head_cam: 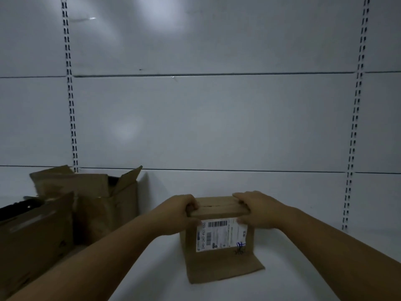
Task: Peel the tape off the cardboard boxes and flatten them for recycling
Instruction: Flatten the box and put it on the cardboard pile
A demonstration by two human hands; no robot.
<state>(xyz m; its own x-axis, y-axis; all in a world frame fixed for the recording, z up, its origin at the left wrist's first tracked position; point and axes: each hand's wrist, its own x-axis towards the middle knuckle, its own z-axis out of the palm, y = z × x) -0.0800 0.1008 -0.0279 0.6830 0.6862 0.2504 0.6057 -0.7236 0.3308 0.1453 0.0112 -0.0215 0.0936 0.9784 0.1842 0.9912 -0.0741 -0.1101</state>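
The box stands mid-desk, its lower flap splayed forward. The left hand and right hand each grip a top end, fingers curled over, probably steadying it to pry the seam. Opened boxes wait at the left.

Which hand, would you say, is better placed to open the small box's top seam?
Probably the left hand: its fingers curl beside the gaping seam, while the right hand grips the box corner.

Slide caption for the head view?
Left hand and right hand grip a labelled cardboard box on a white shelf; opened boxes at left.
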